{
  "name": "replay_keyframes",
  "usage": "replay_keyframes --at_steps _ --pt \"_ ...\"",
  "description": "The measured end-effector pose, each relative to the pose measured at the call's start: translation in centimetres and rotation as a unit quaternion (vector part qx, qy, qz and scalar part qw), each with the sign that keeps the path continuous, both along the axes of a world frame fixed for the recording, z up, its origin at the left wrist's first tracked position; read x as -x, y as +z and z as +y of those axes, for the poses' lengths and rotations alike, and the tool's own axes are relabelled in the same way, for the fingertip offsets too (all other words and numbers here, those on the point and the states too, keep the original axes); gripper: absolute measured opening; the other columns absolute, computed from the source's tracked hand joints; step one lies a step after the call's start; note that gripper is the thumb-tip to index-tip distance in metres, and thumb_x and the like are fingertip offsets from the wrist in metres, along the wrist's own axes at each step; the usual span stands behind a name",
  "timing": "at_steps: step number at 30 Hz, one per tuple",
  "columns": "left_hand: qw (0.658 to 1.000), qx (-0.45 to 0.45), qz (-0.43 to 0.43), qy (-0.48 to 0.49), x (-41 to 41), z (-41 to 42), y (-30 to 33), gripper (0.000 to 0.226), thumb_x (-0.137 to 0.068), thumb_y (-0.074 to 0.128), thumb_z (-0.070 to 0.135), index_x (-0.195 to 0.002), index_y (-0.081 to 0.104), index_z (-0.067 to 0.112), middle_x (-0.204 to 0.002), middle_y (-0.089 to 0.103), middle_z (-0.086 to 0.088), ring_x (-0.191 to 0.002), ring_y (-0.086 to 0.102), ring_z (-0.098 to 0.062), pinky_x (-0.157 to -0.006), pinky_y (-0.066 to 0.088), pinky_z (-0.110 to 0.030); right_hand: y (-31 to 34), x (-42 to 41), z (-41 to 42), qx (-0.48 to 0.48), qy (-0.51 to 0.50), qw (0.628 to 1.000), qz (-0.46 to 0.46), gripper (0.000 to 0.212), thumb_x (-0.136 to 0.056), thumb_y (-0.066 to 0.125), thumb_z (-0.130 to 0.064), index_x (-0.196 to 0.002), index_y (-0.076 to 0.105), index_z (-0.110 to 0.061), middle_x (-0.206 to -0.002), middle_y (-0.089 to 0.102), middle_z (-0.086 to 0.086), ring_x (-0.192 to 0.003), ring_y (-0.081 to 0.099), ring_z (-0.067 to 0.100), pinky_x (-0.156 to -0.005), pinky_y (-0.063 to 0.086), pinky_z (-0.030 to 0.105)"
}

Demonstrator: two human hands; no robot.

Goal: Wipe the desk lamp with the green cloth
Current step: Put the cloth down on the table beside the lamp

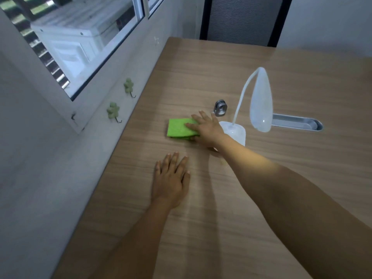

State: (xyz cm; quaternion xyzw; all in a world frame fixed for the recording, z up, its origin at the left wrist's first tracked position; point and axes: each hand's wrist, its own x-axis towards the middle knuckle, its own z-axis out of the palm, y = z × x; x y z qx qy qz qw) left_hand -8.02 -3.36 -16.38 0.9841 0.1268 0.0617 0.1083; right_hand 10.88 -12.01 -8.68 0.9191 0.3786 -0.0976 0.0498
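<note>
A folded green cloth (178, 127) lies flat on the wooden desk (231, 198), just left of the lamp. My right hand (205, 127) rests on the cloth's right half, fingers spread over it and thumb at its near edge. The white desk lamp (260, 101) stands to the right: a curved thin neck, a teardrop head tilted down, and a flat base (236, 133) partly hidden behind my right wrist. My left hand (171, 178) lies palm down on the bare desk nearer to me, fingers slightly apart, holding nothing.
A small metal clip-like object (220, 107) sits behind my right hand. A metal cable slot (296, 122) is set into the desk behind the lamp head. A wall with two green clover hooks (113, 111) and a window borders the desk's left edge. A dark chair back (245, 19) stands beyond the far edge.
</note>
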Motion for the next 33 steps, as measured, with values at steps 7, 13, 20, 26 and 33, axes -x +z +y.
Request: replay_keyframes --at_steps 7,13,20,26,33 --pt "1.000 -0.008 -0.002 -0.002 0.1 0.0 -0.1 0.052 -0.090 0.033 0.045 -0.139 0.043 0.032 -0.151 0.040 0.000 -0.141 0.034 -0.025 -0.112 0.025 -0.050 -1.8 1.4 -0.2 0.035 -0.038 0.998 0.041 0.061 -0.095 0.016 -0.060 -0.150 0.006 -0.033 -0.162 0.001 -0.004 -0.149 -0.006 0.018 -0.118 -0.012 0.054" --pt "1.000 0.013 0.004 -0.003 0.0 0.1 -0.1 0.053 -0.090 0.030 0.046 -0.141 0.039 0.032 -0.154 0.035 0.001 -0.144 0.027 -0.023 -0.115 0.018 -0.048 -2.0 3.5 -1.8 -0.112 -0.092 0.989 0.003 0.061 -0.099 0.025 -0.048 -0.151 0.007 -0.022 -0.162 0.001 0.000 -0.149 -0.003 0.019 -0.120 -0.004 0.052" --pt "1.000 0.007 0.012 -0.008 0.2 0.0 0.2 0.057 -0.088 0.023 0.047 -0.142 0.037 0.034 -0.154 0.034 0.001 -0.144 0.027 -0.023 -0.115 0.018 -0.049 -3.9 8.4 -6.8 -0.248 -0.317 0.913 -0.064 0.056 -0.094 0.041 -0.032 -0.142 0.036 -0.004 -0.154 0.029 0.020 -0.141 0.027 0.038 -0.114 0.026 0.051" --pt "1.000 0.012 0.017 -0.006 0.2 0.1 0.2 0.060 -0.087 0.019 0.049 -0.143 0.036 0.034 -0.155 0.032 0.001 -0.145 0.025 -0.024 -0.116 0.017 -0.049 -3.7 8.0 -8.1 -0.198 -0.314 0.929 -0.005 0.051 -0.099 0.034 -0.038 -0.147 0.025 -0.023 -0.160 0.016 0.007 -0.146 0.014 0.031 -0.117 0.018 0.048" --pt "0.999 0.004 0.031 -0.007 0.2 0.0 0.5 0.062 -0.087 0.015 0.049 -0.144 0.032 0.034 -0.157 0.029 0.002 -0.146 0.022 -0.023 -0.116 0.015 -0.048 -2.8 7.2 -9.7 -0.165 -0.301 0.939 0.023 0.051 -0.100 0.031 -0.039 -0.148 0.020 -0.028 -0.161 0.010 0.001 -0.148 0.008 0.025 -0.118 0.012 0.051"
